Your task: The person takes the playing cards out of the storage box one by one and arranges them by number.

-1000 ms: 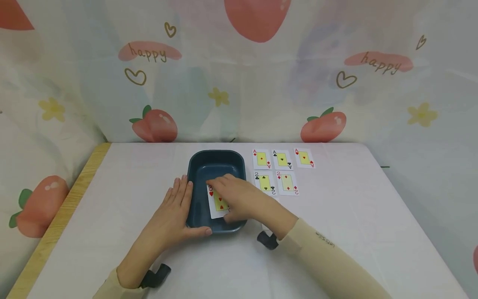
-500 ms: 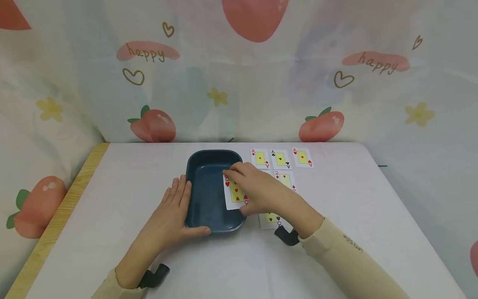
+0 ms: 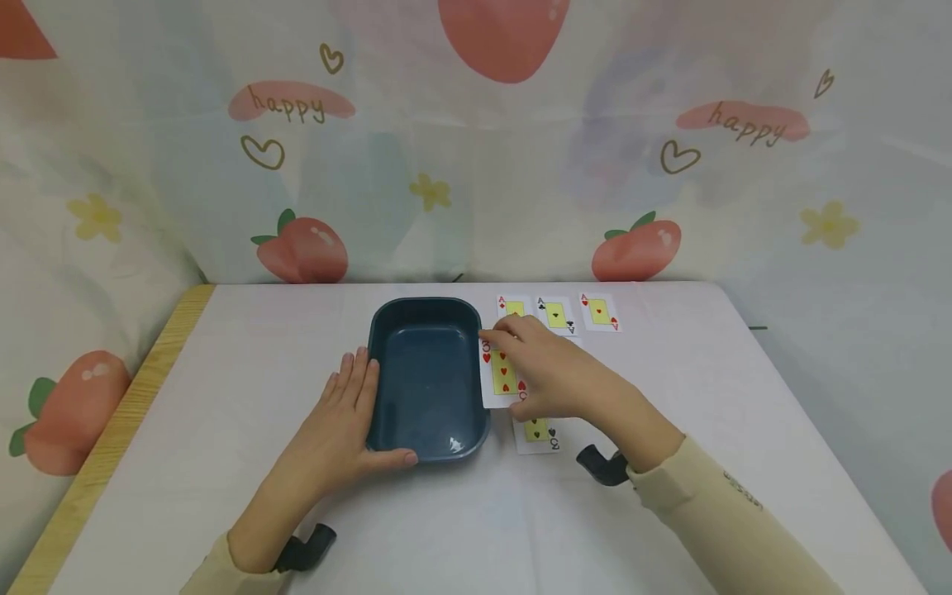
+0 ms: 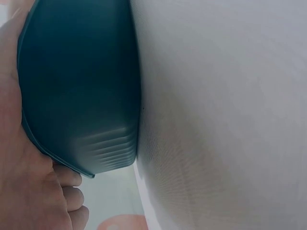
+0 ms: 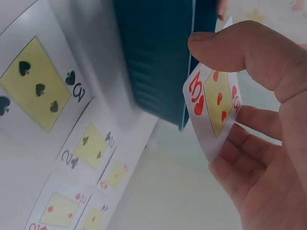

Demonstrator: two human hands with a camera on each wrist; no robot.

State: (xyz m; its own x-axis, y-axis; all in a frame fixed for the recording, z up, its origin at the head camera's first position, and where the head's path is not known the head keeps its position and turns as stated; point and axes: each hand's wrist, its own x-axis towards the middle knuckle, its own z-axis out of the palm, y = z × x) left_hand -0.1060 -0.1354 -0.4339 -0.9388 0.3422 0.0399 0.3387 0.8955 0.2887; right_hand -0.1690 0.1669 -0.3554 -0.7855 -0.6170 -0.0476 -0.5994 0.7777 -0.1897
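Note:
My left hand (image 3: pixel 335 430) rests against the left side of a dark blue rectangular tray (image 3: pixel 427 388), fingers straight along the edge, thumb at the near rim. The left wrist view has the tray's outer wall (image 4: pixel 81 81) next to the palm. With thumb and fingers, my right hand (image 3: pixel 554 372) pinches a playing card, the three of hearts (image 3: pixel 491 388), just past the tray's right rim. The right wrist view shows this card (image 5: pixel 206 105) raised and slightly bent, face visible. Below it the three of spades (image 3: pixel 535 435) lies on the table, partly covered in the head view.
Face-up cards lie right of the tray: the ace of diamonds (image 3: pixel 511 304), ace of clubs (image 3: pixel 555 316) and ace of hearts (image 3: pixel 599 312). In the right wrist view are the two of clubs (image 5: pixel 90 143) and two of diamonds (image 5: pixel 58 209). A patterned cloth stands behind the white table.
My right hand has carried the three of hearts from inside the tray rightward, over the rim, toward the laid-out cards. The left hand stays at the tray.

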